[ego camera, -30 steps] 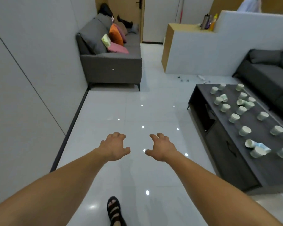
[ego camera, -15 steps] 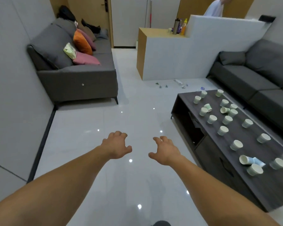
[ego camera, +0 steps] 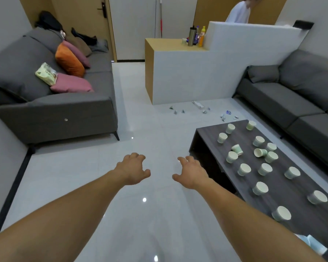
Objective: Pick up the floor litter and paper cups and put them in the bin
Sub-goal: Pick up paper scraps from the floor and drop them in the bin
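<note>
Evidently this is the approach: your left hand (ego camera: 133, 170) and right hand (ego camera: 192, 173) hang loosely spread, holding nothing, so walk to the small crumpled litter scraps (ego camera: 198, 107) on the glossy white floor (ego camera: 150, 120) beyond the dark wooden worktop (ego camera: 208, 140) carrying pale green paper cups (ego camera: 244, 169).

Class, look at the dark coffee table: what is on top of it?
Many paper cups stand scattered on the coffee table; two lie tipped over. The right forearm hides part of its near edge.
</note>
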`<state>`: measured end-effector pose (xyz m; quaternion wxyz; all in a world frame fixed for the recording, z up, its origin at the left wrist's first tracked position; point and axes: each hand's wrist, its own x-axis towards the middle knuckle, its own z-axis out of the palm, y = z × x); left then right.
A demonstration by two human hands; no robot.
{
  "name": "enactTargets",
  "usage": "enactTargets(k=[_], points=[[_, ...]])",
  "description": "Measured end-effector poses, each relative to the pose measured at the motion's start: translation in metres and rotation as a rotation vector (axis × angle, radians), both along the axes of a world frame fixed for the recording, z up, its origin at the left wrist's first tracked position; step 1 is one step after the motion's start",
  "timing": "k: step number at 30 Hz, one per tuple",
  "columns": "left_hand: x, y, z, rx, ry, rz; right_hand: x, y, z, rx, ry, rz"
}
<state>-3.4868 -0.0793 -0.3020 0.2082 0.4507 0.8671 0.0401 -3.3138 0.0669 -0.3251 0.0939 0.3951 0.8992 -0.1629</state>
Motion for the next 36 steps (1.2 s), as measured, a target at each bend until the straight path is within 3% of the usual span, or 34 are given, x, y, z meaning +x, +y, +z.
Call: enactTargets(k=[24, 36], points=[[-0.311, 0.473, -0.016, -0.037, -0.032, -0.209, -0.291, 0.428, -0.021, -0.065, -0.013, -0.15], [-0.422, 0.712, -0.011, -0.03, -0.062, -0.114, -0.408, 0.692, -0.015, -0.047, -0.052, -0.091]])
